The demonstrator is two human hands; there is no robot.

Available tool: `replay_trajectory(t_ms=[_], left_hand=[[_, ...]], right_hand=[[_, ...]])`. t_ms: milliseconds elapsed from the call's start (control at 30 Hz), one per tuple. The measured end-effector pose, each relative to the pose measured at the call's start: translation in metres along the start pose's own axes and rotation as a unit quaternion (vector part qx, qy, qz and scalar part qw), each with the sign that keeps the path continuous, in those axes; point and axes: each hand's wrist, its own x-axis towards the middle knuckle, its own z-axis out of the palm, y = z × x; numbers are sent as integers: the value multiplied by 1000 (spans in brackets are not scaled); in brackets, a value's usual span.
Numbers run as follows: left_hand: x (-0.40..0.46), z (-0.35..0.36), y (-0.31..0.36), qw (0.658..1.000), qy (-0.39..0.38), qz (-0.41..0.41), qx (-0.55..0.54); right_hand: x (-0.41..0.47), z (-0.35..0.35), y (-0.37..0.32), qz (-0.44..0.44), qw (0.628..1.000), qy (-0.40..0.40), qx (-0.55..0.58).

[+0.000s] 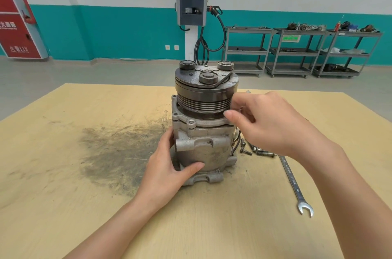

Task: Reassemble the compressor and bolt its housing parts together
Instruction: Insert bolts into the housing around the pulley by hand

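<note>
The compressor [203, 131] stands upright, pulley on top, mid-bench [233, 227]. The left hand [169, 173] grips its lower body, thumb and fingers wrapped round. The right hand [269, 122] curls its fingers at the flange edge; whether it pinches a bolt I cannot tell. Loose bolts [254, 150] and a wrench [292, 182] lie just right. A misaligned bolt could cross-thread, or the top-heavy unit tip. The plywood is grease-stained; 3 carts [297, 50] line the teal wall.

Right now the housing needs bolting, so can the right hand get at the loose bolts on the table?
Probably yes: the right hand hovers by the pulley directly above the bolts, which lie uncovered beside the compressor; nothing blocks them.
</note>
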Motion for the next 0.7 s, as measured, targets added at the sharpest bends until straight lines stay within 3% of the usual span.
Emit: replay_trajectory(t_ms=[233, 700], left_hand=[[0, 0, -1, 1000, -2, -7, 1], [0, 1, -2, 1000, 0, -10, -7]], right_hand=[[1, 7, -6, 1, 999, 39, -6], [0, 1, 0, -14, 1000, 12, -9]])
